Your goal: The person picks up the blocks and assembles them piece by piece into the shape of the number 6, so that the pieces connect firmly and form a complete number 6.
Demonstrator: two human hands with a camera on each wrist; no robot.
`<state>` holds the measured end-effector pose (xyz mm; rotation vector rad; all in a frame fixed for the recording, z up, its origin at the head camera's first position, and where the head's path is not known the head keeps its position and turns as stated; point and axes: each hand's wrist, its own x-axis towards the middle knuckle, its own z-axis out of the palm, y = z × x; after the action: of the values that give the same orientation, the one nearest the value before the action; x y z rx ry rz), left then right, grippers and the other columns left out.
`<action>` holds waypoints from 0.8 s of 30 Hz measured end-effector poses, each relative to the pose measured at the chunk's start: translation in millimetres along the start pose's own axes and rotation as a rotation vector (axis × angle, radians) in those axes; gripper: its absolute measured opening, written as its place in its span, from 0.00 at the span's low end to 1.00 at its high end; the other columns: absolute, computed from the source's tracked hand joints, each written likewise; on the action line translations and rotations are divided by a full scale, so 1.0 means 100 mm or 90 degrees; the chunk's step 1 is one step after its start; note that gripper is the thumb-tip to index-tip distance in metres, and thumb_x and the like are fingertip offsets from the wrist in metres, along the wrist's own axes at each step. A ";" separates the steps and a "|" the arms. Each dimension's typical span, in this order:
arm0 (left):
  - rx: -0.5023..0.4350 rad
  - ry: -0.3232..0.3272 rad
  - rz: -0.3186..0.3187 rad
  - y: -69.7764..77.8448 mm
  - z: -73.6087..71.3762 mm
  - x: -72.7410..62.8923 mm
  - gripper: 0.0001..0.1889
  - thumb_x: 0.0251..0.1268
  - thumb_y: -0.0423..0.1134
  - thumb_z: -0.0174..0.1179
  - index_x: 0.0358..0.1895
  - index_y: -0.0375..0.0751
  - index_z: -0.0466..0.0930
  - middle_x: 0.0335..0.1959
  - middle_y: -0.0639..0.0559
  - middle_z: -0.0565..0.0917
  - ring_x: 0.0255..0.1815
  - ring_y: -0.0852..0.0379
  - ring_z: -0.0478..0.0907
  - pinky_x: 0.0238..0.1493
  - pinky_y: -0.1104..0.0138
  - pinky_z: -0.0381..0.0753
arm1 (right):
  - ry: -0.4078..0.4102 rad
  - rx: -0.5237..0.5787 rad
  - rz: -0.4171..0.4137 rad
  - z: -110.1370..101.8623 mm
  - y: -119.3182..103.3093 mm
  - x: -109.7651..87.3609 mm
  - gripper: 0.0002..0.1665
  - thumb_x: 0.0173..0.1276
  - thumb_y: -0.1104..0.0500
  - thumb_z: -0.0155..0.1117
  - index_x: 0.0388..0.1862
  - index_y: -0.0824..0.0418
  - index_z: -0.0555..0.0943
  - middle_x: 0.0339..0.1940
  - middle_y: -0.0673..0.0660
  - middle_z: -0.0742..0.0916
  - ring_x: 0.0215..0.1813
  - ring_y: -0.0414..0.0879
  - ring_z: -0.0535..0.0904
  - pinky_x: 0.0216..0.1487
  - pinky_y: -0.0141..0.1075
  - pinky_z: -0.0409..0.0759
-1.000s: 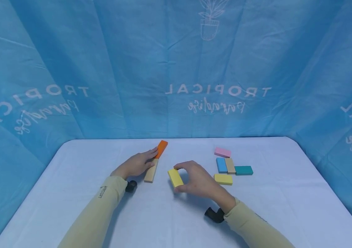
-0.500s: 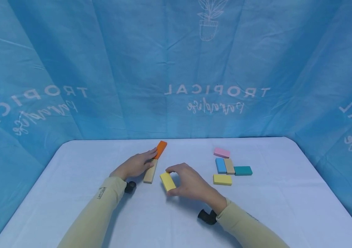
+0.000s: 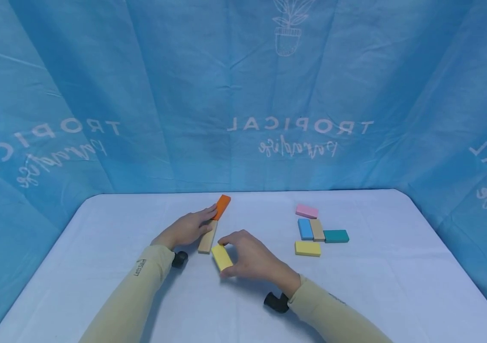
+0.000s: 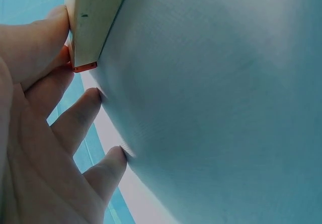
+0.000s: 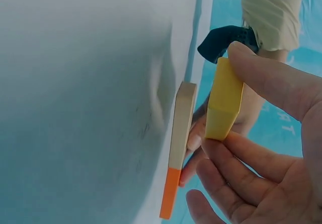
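Note:
In the head view, an orange block [image 3: 222,206] and a plain wooden block [image 3: 207,239] lie end to end in a slanted line. My left hand [image 3: 185,230] rests against them from the left, its thumb [image 4: 50,38] touching the wooden block and other fingers at the orange one. My right hand [image 3: 249,257] pinches a yellow block [image 3: 222,258] by its two ends between thumb and fingers. This yellow block is held above the table, just right of the wooden block's near end. In the right wrist view, the held yellow block [image 5: 224,100] appears apart from the line.
On the right of the white table [image 3: 380,286] lie a pink block [image 3: 307,211], a blue block [image 3: 305,229], a tan block [image 3: 317,230], a teal block [image 3: 336,236] and another yellow block [image 3: 308,248]. A blue printed curtain [image 3: 183,95] hangs behind.
My right hand has carried the yellow block leftward and slightly nearer to me, toward the wooden block. The left hand has stayed in place.

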<state>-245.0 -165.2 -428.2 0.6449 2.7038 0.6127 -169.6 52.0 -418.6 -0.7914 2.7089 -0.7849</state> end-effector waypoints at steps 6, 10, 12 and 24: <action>0.003 -0.001 0.001 -0.01 0.00 0.01 0.31 0.79 0.40 0.53 0.80 0.41 0.55 0.81 0.44 0.54 0.79 0.41 0.55 0.75 0.46 0.60 | -0.010 0.001 -0.008 0.05 -0.06 0.07 0.42 0.50 0.45 0.84 0.64 0.54 0.81 0.60 0.47 0.84 0.65 0.44 0.73 0.66 0.40 0.75; 0.001 -0.003 -0.009 -0.01 0.00 0.01 0.31 0.79 0.40 0.53 0.80 0.42 0.55 0.81 0.45 0.54 0.79 0.41 0.55 0.75 0.46 0.59 | -0.018 -0.010 -0.009 0.08 -0.11 0.10 0.41 0.50 0.44 0.84 0.63 0.55 0.81 0.57 0.47 0.84 0.64 0.43 0.73 0.65 0.39 0.76; 0.000 -0.003 -0.010 -0.01 0.00 0.01 0.31 0.79 0.40 0.53 0.80 0.42 0.55 0.81 0.45 0.54 0.79 0.41 0.55 0.75 0.45 0.59 | -0.021 -0.017 -0.012 0.09 -0.13 0.12 0.41 0.50 0.44 0.84 0.62 0.56 0.82 0.56 0.47 0.85 0.63 0.44 0.74 0.64 0.38 0.76; -0.013 -0.005 -0.015 -0.01 0.00 0.02 0.30 0.79 0.41 0.52 0.79 0.43 0.56 0.81 0.47 0.54 0.79 0.41 0.55 0.75 0.45 0.58 | -0.027 -0.036 -0.057 0.17 -0.15 0.18 0.40 0.49 0.44 0.84 0.60 0.58 0.82 0.52 0.47 0.86 0.57 0.42 0.75 0.57 0.31 0.77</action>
<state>-247.2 -165.3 -429.6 0.6088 2.6896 0.6295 -172.8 24.2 -425.3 -0.9368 2.6843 -0.7047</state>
